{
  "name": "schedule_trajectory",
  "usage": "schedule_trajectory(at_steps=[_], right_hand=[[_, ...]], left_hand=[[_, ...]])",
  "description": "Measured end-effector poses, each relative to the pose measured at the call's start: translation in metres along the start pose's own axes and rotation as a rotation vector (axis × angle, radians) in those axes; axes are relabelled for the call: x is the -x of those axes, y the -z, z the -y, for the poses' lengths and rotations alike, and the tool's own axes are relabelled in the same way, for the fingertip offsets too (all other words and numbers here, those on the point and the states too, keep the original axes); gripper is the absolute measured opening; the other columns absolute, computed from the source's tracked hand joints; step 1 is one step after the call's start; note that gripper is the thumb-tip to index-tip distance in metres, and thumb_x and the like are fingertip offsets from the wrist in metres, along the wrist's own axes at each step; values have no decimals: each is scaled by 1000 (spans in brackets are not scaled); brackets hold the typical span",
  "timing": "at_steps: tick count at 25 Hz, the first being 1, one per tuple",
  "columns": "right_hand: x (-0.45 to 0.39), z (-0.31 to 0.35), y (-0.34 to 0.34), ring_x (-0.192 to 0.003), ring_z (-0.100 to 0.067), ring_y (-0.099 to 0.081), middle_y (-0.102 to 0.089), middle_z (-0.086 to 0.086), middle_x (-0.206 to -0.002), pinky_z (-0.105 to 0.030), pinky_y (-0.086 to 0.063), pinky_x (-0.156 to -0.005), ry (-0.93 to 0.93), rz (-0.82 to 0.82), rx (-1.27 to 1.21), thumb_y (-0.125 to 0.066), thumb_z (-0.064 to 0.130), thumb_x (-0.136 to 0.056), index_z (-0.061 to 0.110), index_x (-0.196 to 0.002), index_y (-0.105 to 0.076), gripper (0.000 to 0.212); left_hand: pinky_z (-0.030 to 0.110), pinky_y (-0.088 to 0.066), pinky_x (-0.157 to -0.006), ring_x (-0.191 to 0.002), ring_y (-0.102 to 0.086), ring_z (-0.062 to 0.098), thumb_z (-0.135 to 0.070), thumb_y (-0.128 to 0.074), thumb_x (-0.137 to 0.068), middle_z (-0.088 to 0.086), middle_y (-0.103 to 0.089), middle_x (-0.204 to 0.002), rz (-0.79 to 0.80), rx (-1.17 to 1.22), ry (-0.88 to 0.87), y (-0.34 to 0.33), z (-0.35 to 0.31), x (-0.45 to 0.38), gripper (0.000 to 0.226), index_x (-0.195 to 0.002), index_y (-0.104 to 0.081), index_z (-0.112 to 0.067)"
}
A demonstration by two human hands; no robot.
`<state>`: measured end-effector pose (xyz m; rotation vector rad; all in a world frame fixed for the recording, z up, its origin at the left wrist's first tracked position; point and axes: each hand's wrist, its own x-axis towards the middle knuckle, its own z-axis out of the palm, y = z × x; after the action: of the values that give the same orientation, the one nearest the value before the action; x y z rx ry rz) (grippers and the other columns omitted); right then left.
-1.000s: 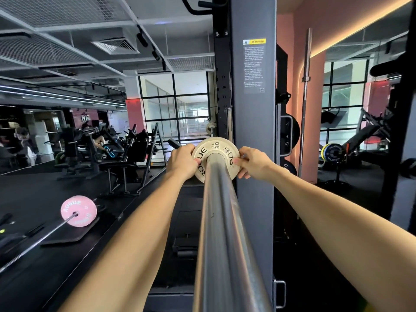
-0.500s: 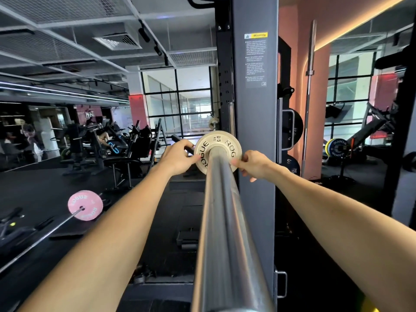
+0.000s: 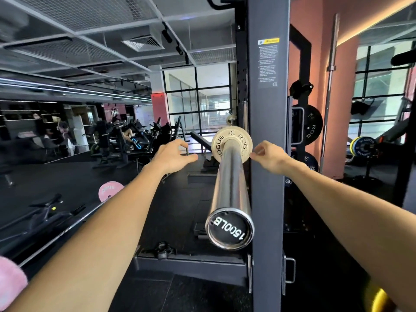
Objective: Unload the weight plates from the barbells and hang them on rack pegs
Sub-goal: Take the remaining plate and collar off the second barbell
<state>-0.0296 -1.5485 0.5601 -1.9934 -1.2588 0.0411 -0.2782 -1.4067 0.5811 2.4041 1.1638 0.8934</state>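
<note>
A small cream plate (image 3: 231, 144) marked ROGUE sits on the chrome bar sleeve (image 3: 230, 183) just right of the frame's centre, far along the sleeve from its near end cap, which reads 1500LB in the lower middle. The left hand (image 3: 172, 155) hovers to the left of the plate, apart from it, fingers loosely curled and holding nothing. The right hand (image 3: 269, 157) is just beside the plate's right edge, thumb and fingers bent toward it; whether a fingertip touches the rim cannot be told, and it grips nothing. The grey rack upright (image 3: 267, 154) stands right behind the sleeve, running the frame's full height. At right of the upright, black plates (image 3: 311, 124) hang on the rack. At lower left a pink plate (image 3: 109, 190) sits on another bar near the floor (image 3: 67, 176).
</note>
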Motion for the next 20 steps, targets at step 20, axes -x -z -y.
schedule_trajectory(at_steps=[20], right_hand=[[122, 248, -45, -106, -20, -56, -57, -3, -130, -17, -42, -79, 142, 79, 77, -47, 51, -95, 28, -132, -47, 44]], left_hand=[[35, -37, -92, -118, -47, 24, -59, -66, -79, 5, -54, -127, 13, 14, -43, 195, 144, 99, 51, -121, -55, -32]])
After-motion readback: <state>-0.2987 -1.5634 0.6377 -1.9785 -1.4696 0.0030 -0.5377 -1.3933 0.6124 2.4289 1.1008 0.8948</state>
